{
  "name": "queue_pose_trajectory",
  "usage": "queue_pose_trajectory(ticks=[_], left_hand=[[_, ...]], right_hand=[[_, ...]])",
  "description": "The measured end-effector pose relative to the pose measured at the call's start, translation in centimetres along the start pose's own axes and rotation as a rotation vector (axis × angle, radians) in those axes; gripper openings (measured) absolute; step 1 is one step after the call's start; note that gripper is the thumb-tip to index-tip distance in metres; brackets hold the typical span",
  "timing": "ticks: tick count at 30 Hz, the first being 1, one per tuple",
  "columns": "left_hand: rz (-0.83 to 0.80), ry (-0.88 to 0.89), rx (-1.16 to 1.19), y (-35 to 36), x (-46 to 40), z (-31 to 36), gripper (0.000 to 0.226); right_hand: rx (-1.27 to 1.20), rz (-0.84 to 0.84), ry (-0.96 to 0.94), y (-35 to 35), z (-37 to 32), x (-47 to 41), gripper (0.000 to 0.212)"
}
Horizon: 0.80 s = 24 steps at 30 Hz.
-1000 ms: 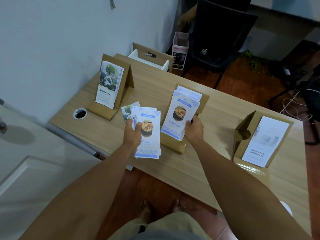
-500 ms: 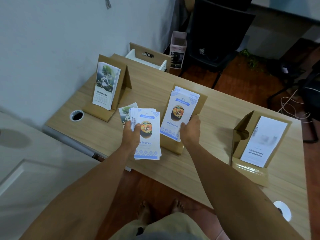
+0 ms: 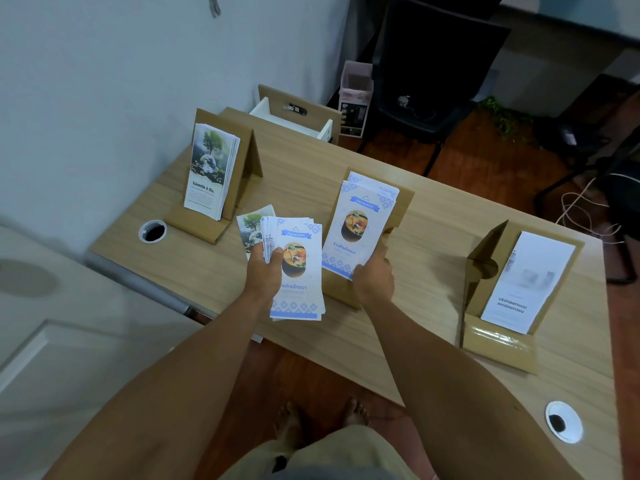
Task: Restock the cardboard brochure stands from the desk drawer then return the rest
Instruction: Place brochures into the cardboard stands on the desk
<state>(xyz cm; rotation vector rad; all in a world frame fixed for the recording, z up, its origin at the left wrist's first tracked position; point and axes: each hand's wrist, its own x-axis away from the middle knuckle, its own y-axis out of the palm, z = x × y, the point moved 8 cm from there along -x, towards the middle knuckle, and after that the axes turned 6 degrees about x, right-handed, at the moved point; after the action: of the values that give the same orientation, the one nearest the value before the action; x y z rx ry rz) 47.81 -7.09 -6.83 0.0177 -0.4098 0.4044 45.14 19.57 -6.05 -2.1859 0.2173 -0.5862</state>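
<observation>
Head view, looking down on a light wood table (image 3: 433,244).

Left hand (image 3: 265,271): closed around a fanned stack of brochures (image 3: 298,271), held over the near table edge at about 9 o'clock from the middle stand. Top sheet is white with a blue patterned border, a blue banner, a round food photo and blue Thai script. Behind the stack, at its 10 o'clock corner, one tree-and-globe brochure (image 3: 251,226) pokes out.

Right hand (image 3: 374,278): fingers curled on the lower right corner of the food brochures (image 3: 360,230) that lean in the middle cardboard stand (image 3: 403,206). Same blue-and-white design; at least two sheets, slightly offset at the top. Whether the hand pinches the sheets or only presses them against the stand cannot be told from this angle.

Left stand (image 3: 249,157), at 10 o'clock from the hands: holds a thick bundle of tree brochures (image 3: 209,171), green tree over a globe, "Liceria & Co." printed below, upright and leaning back.

Right stand (image 3: 485,271), at 3 o'clock: holds a white brochure (image 3: 526,282) with a blurred picture and dark Thai text; its front lip is taped.

Desk drawer (image 3: 294,116) at 12 o'clock, far end of the table, stands pulled open; white interior, contents not visible.

Two round cable grommets sit in the table: one (image 3: 152,232) at 9 o'clock, one (image 3: 562,422) at 5 o'clock.
</observation>
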Motion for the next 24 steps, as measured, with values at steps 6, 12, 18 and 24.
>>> queue_pose_trajectory(ticks=[6,12,18,24], left_hand=[[-0.031,-0.099,0.075,0.3,0.0,-0.9,0.031],[-0.120,-0.194,0.261,1.7,1.4,-1.3,0.026],[-0.171,-0.240,0.246,2.6,3.1,-1.6,0.029],[-0.175,-0.178,0.200,3.4,5.1,-1.9,0.021]], right_hand=[[-0.012,0.121,-0.014,-1.7,-0.2,1.0,0.024],[-0.462,-0.443,-0.145,1.4,-3.4,3.6,0.036],[-0.516,-0.407,-0.099,0.6,-1.3,4.6,0.028],[-0.579,-0.391,-0.023,-1.0,2.4,5.3,0.018]])
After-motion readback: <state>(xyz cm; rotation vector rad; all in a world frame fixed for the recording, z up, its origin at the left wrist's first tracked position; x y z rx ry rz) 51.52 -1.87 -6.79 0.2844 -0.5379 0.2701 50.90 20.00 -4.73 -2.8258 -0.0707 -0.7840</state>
